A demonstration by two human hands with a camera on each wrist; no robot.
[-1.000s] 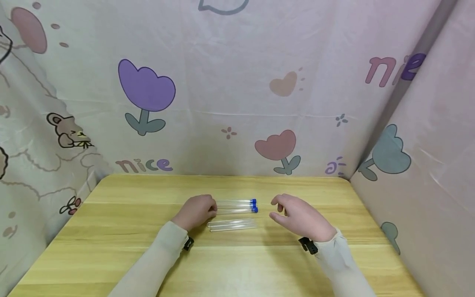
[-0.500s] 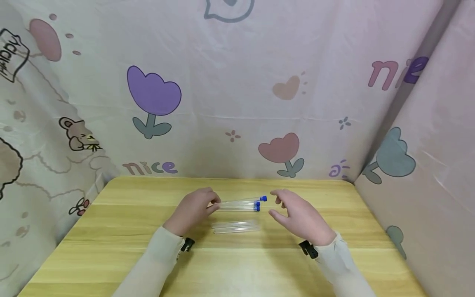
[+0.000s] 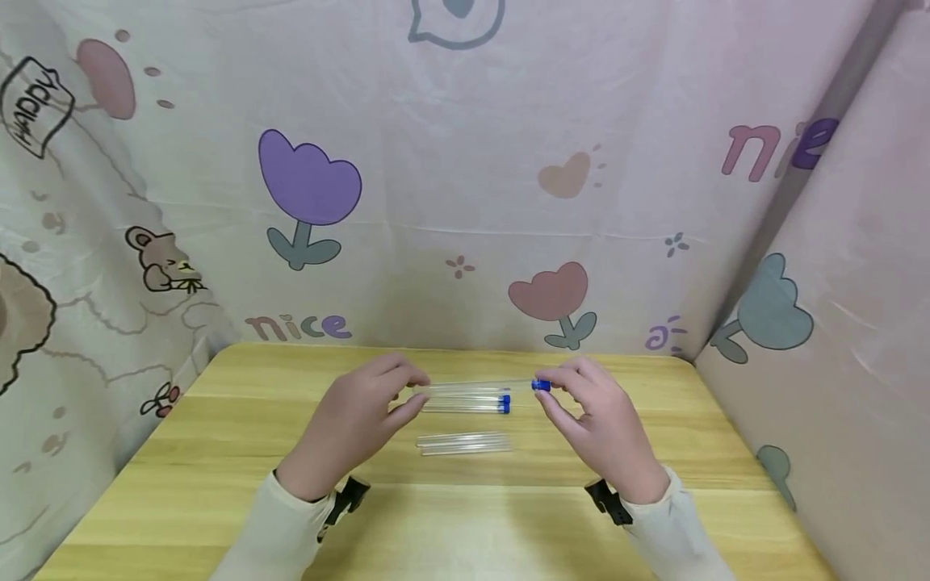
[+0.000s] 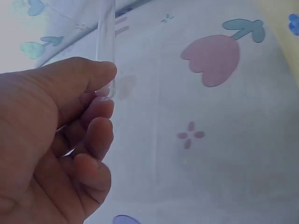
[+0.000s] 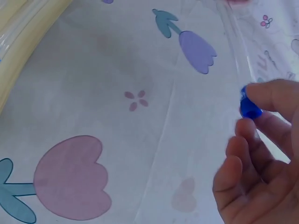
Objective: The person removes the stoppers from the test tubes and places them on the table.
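Head view: a clear tube [image 3: 475,383] is held almost level, apparently off the wooden table [image 3: 465,524], between a person's left hand [image 3: 352,424] at its plain end and right hand [image 3: 603,424] at its blue cap [image 3: 542,386]. Half a second earlier the right hand's fingertips were apart and touching nothing; they now meet on the cap, which turns the handling into a two-handed hold on a single tube, one hand to each end. Two blue-capped tubes [image 3: 468,409] lie side by side just beside it, and a row of uncapped tubes [image 3: 465,443] lies nearer the person. Left wrist view: thumb and forefinger are clamped on the tube's end, the other fingers loosely curled, a printed cloth [image 4: 159,112] behind. Right wrist view: thumb and forefinger pinch the cap, the remaining fingers bent below it, while the tube runs away from the cap toward the top; whether the cap is firmly seated or loosened cannot be told.
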